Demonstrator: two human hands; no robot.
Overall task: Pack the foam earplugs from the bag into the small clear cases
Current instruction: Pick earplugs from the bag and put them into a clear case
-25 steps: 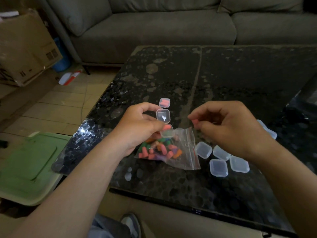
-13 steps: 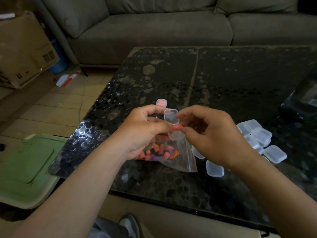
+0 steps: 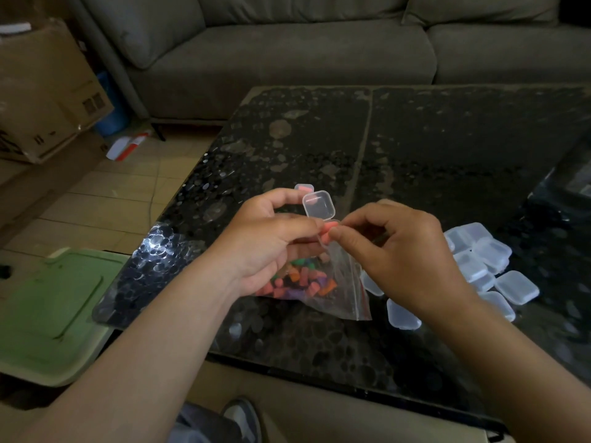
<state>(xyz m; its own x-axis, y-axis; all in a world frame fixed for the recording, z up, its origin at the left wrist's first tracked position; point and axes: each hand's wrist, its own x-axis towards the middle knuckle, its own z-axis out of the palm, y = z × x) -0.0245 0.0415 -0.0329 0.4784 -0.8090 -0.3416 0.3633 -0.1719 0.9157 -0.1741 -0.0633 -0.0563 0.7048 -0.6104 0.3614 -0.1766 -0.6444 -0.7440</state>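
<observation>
Head view: left hand (image 3: 271,241) grips a small clear square hinged plastic case (image 3: 319,204), lid flipped up; right hand (image 3: 403,251) pinches a coral-pink foam earplug (image 3: 329,231) right at the case mouth; the hands touch above the clear zip-top plastic bag (image 3: 342,289); the bag lies on the dark speckled glass table (image 3: 415,139) and holds the loose mixed-colour earplugs (image 3: 297,279), pink, orange, green, purple; one shut case (image 3: 303,188) with pink inside sits just beyond the left fingers; pile of empty clear cases (image 3: 479,254) near the right wrist; my read: seating the plug in the base; can't tell if another is already in; advice: squash the foam, lay it flat, push below the rim before it springs back, else the lid won't snap; case rigid, slick, rounded corners; foam soft, matte, tapered; bag film thin, crinkly
</observation>
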